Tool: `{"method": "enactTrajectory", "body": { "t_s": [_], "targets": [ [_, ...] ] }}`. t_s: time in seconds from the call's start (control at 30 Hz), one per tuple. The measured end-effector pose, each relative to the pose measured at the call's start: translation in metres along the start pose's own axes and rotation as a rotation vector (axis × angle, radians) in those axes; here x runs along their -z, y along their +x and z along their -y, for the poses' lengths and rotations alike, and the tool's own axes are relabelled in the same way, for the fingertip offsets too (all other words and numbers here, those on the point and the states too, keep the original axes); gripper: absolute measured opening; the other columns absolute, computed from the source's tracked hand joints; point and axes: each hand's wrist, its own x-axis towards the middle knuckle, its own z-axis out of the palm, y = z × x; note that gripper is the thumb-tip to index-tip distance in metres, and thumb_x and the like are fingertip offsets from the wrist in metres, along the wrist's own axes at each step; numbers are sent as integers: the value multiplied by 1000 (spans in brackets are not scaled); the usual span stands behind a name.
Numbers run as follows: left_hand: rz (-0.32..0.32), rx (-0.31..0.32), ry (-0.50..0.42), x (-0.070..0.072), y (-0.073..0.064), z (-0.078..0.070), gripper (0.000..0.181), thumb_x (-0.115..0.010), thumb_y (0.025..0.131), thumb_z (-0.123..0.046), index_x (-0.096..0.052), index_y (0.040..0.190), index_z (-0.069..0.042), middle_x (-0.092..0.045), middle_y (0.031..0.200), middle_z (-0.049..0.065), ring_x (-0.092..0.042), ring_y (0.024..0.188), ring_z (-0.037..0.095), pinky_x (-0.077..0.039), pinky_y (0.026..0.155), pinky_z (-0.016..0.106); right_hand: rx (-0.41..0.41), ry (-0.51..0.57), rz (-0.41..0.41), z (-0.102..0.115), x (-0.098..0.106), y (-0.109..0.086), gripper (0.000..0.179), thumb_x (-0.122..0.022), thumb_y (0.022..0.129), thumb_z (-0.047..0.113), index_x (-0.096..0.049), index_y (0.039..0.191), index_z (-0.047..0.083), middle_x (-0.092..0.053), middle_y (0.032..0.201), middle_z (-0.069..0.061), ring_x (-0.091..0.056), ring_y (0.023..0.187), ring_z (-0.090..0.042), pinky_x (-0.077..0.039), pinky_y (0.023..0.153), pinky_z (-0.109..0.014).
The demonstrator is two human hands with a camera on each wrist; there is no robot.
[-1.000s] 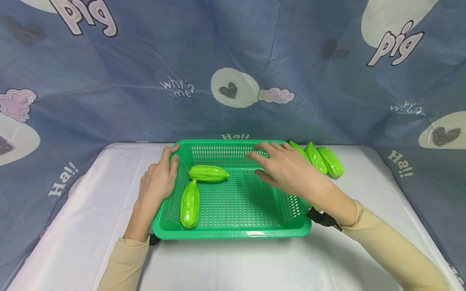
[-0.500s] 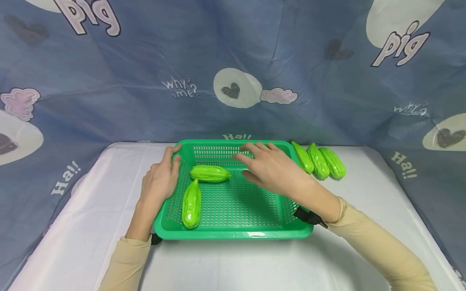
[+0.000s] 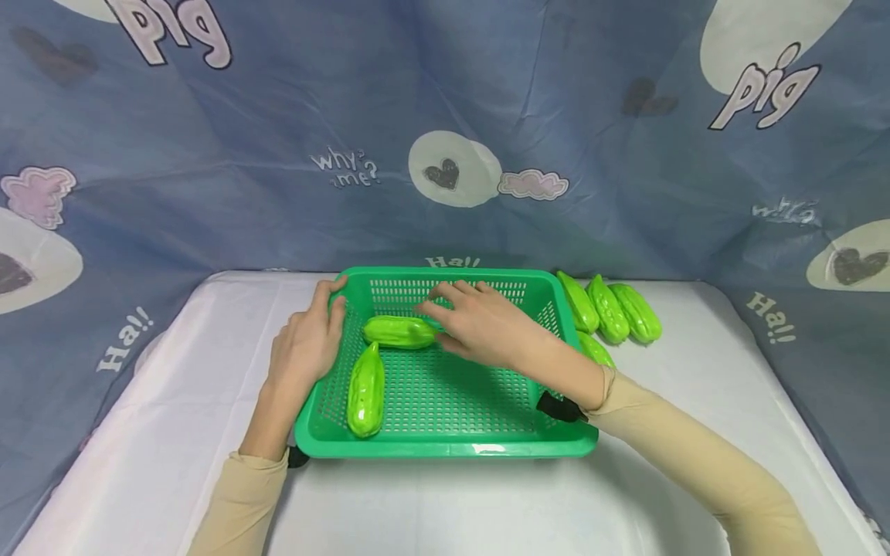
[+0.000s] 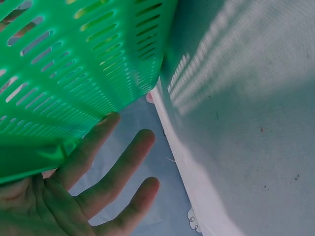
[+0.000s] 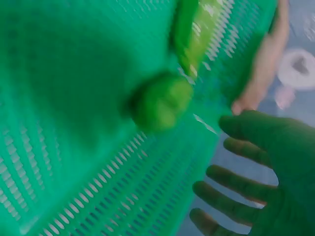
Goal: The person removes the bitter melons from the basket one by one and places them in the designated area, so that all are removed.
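In the head view, a green plastic basket (image 3: 445, 448) with slotted walls stands on the table. My left hand (image 3: 306, 340) holds its left rim, thumb on the inner side; the left wrist view shows several fingers (image 4: 118, 172) stretched along the outside of the wall. Inside the basket, one bright green bitter melon (image 3: 396, 332) lies crosswise. A second bitter melon (image 3: 365, 394) lies lengthwise by the left wall. My right hand (image 3: 483, 324) hovers over the basket at the crosswise melon's right end, fingers spread and loosely bent. In the right wrist view that melon (image 5: 162, 103) looks blurred, apart from the fingers.
Several more bitter melons (image 3: 612, 309) lie on the white tablecloth (image 3: 702, 363) just right of the basket, one partly hidden by the right arm. A blue printed cloth (image 3: 278, 208) hangs behind the table.
My right hand has moved left across the basket, from near its right wall to the crosswise melon's end. The left hand keeps its place on the rim.
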Motion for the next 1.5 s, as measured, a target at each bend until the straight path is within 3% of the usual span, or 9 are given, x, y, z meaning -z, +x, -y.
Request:
{"method": "enactTrajectory", "body": {
  "t_s": [0.13,0.5,0.8,1.33,1.5],
  "targets": [
    [1,-1,-2,1,0,0,50,-29,119,-42,-38,166,-28,-69,71,23,-55,50,29,-41,43,39,24,20,49,2,-6,10,53,-71,106,36,-55,155,24,-60,154,-8,-64,136,-33,-59,107,-53],
    [-1,-3,-3,1,0,1,50,-29,119,-42,-39,165,-28,-74,87,31,-60,54,31,-42,44,39,53,-29,114,12,-14,26,51,-68,107,37,-54,155,24,-57,156,-8,-63,137,-31,-58,108,-52],
    [-7,-6,-3,0,1,0,50,-29,119,-42,-40,165,-27,-75,89,33,-61,54,32,-42,44,39,108,-32,163,15,-23,39,53,-68,107,37,-54,156,22,-56,158,-7,-61,138,-32,-57,111,-51],
    [2,0,-5,1,0,-1,50,-29,119,-42,-39,166,-27,-71,74,26,-57,51,30,-41,43,39,103,-71,198,15,-31,50,51,-68,107,36,-55,155,23,-57,159,-5,-62,137,-30,-56,113,-50],
    [-3,-3,-5,0,-1,-1,51,-29,119,-43,-40,165,-26,-74,87,33,-60,53,31,-42,44,39,108,-81,195,15,-32,51,49,-72,104,36,-59,148,19,-62,154,-3,-65,133,-27,-57,112,-48]
  ]
}}
